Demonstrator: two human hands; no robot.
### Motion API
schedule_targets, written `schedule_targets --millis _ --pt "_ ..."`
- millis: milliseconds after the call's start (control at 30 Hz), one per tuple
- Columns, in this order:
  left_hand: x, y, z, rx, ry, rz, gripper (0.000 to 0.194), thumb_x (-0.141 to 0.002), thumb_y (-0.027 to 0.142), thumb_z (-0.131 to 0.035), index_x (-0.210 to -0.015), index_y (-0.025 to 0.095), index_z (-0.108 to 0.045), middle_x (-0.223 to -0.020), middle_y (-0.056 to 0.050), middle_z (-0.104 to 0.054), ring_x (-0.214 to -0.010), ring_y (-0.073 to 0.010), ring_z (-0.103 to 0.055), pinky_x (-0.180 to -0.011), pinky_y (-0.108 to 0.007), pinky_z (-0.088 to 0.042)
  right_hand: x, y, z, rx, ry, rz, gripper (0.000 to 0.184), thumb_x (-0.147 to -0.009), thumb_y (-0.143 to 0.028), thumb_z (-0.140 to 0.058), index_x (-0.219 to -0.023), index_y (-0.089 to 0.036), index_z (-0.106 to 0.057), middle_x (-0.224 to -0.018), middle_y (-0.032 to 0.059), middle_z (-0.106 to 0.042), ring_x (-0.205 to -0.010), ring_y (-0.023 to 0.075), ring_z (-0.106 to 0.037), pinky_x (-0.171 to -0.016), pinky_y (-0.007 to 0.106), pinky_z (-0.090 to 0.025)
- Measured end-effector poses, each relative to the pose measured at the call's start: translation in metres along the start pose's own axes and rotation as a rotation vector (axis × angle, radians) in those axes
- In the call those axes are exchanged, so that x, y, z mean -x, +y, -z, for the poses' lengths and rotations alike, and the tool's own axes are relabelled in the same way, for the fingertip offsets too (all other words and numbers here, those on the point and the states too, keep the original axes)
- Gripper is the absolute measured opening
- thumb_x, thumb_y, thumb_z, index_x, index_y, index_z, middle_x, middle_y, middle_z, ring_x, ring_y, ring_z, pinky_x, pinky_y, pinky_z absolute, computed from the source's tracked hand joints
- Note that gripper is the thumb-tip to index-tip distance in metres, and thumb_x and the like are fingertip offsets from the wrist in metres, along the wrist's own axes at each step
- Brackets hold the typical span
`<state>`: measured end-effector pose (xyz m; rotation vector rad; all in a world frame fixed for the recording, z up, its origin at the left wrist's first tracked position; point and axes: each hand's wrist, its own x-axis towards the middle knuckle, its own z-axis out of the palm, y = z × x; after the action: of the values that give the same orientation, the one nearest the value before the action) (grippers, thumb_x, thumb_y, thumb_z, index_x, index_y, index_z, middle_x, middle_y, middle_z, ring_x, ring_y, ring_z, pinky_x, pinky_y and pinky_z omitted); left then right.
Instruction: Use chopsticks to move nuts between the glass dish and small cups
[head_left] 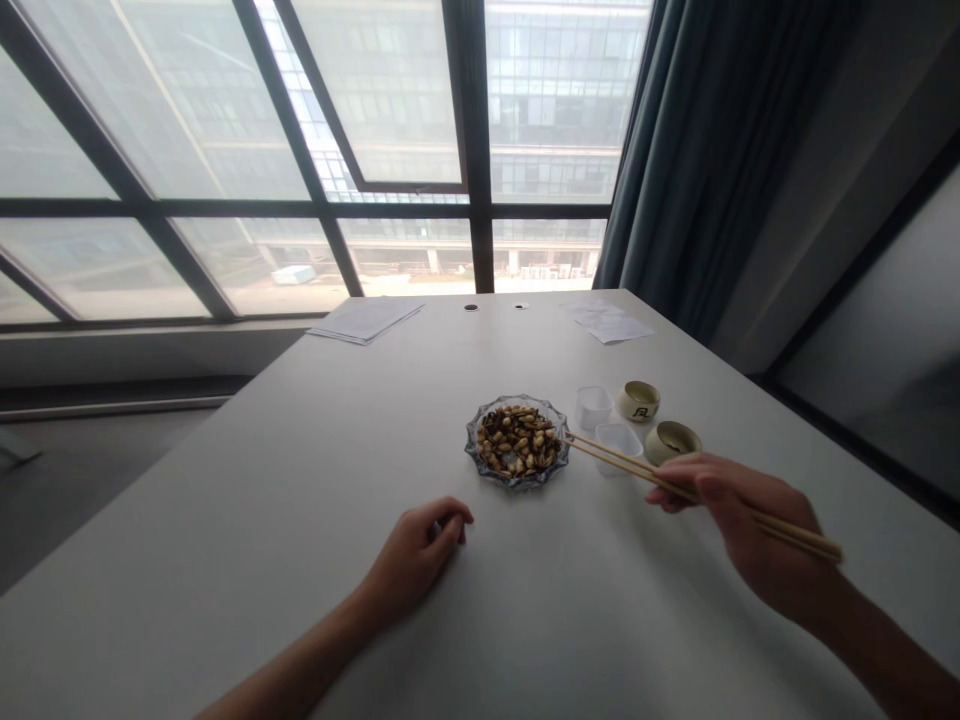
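My right hand (742,520) is closed round a pair of wooden chopsticks (626,462), whose tips reach the right rim of a scalloped glass dish (517,484). A mix of pale nuts and dark pieces (517,440) fills the dish; whether anything is between the tips is too small to tell. Curled on the table, my left hand (424,550) rests in front of the dish, apart from it, with no object showing in its fingers. Under the chopsticks stands a clear plastic cup (619,462), with another clear cup (594,408) behind it.
Two beige ceramic cups stand at the right: a cup with a dark character (639,402) and a nearer cup (673,440) by my right hand. Paper sheets (367,320) and another sheet (613,322) lie at the far end of the white table (300,480), before windows.
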<state>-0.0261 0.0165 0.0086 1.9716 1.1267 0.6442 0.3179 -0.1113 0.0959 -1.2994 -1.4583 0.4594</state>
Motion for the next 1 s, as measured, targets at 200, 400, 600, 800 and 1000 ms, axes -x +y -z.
schedule_targets --millis 200,400,600,800,1000 --pt "0.000 0.000 -0.001 0.011 0.000 0.000 0.027 -0.093 0.032 -0.047 -0.089 0.017 -0.069 -0.071 -0.001 -0.067 -0.065 -0.0174 -0.057 -0.063 -0.025 -0.042 -0.029 -0.003 -0.044 0.065 -0.264 0.004 0.033 -0.104 -0.036 -0.049 -0.093 -0.020 -0.075 -0.091 0.0076 -0.072 -0.081 0.0201 -0.069 -0.074 0.033 -0.056" --pt "0.001 -0.001 -0.001 0.029 0.003 -0.010 0.025 -0.092 0.029 -0.048 -0.089 0.017 -0.070 -0.071 -0.001 -0.068 -0.067 -0.0174 -0.058 -0.064 -0.025 -0.042 -0.038 0.001 -0.069 0.142 -0.325 0.065 0.032 -0.105 -0.035 -0.046 -0.096 -0.018 -0.072 -0.089 0.0071 -0.068 -0.080 0.0194 -0.064 -0.074 0.034 -0.048" --pt "0.001 0.000 -0.002 0.036 0.006 -0.013 0.024 -0.091 0.026 -0.049 -0.088 0.017 -0.070 -0.071 -0.001 -0.068 -0.067 -0.0171 -0.059 -0.065 -0.024 -0.042 -0.040 -0.001 -0.082 0.242 -0.327 0.095 0.035 -0.106 -0.035 -0.043 -0.090 -0.017 -0.069 -0.085 0.0075 -0.065 -0.077 0.0195 -0.061 -0.071 0.034 -0.045" --pt "0.001 0.000 -0.002 0.030 0.010 -0.013 0.024 -0.091 0.026 -0.048 -0.088 0.017 -0.071 -0.070 -0.001 -0.068 -0.066 -0.0167 -0.058 -0.064 -0.024 -0.042 -0.036 0.004 -0.087 0.213 -0.266 0.099 0.036 -0.105 -0.035 -0.044 -0.090 -0.017 -0.071 -0.084 0.0084 -0.069 -0.075 0.0202 -0.065 -0.071 0.033 -0.049" --pt "0.001 0.001 -0.002 0.033 0.012 -0.012 0.024 -0.091 0.027 -0.049 -0.088 0.017 -0.071 -0.071 -0.001 -0.068 -0.066 -0.0170 -0.058 -0.065 -0.025 -0.042 -0.032 0.010 -0.082 0.069 -0.150 -0.007 0.036 -0.103 -0.039 -0.050 -0.092 -0.016 -0.076 -0.090 0.0100 -0.076 -0.081 0.0210 -0.072 -0.073 0.033 -0.059"
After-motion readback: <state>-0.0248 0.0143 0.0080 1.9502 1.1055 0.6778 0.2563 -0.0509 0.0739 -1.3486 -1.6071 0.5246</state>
